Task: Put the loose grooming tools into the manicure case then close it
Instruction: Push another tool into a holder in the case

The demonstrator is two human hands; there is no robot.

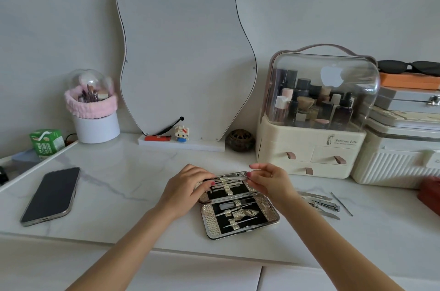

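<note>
We count one open manicure case [239, 205], one phone [51, 195], one mirror [183, 52], two hands, and about four loose tools [321, 205].

Head view, sole camera: wide-angle, looks forward and down across the tabletop [119, 171] toward the wall, near the hands.

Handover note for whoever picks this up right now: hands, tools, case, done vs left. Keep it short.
Left hand: grips the left end of the far half of the open manicure case, steadying it.
Right hand: pinches a slim metal tool, laying it across the far half's top row.
Case: lies open on the marble tabletop; both halves already hold several tools under their straps.
Left: seat this tool, then load the loose tools lying on the tabletop right of the case, a thin probe among them. Then close the case.
</note>
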